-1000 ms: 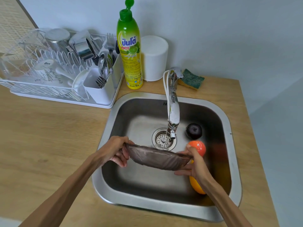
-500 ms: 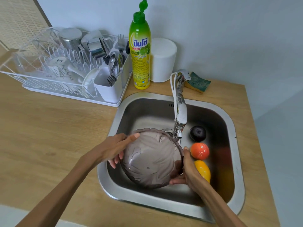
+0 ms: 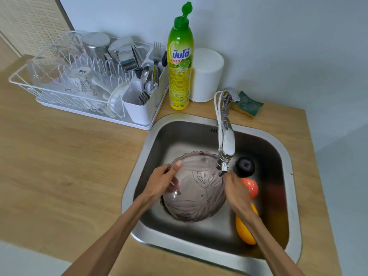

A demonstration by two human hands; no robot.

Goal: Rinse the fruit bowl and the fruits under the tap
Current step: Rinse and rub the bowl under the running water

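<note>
The left hand [image 3: 163,182] grips the left rim of a translucent brown fruit bowl [image 3: 196,194], thumb inside, while the right hand [image 3: 236,191] clasps its right rim. The bowl is tilted inside the steel sink [image 3: 286,156], its far edge just under the tap [image 3: 226,140] spout. On the sink floor to the right lie 3 fruits: a dark plum [image 3: 245,166] farthest, an orange fruit [image 3: 251,188], and a yellow fruit [image 3: 246,230] nearest.

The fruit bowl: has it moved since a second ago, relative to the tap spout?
Yes. The fruit bowl was held edge-on, below the tap spout. Both hands have tipped it up so its inside faces the camera, its rim by the spout.
</note>
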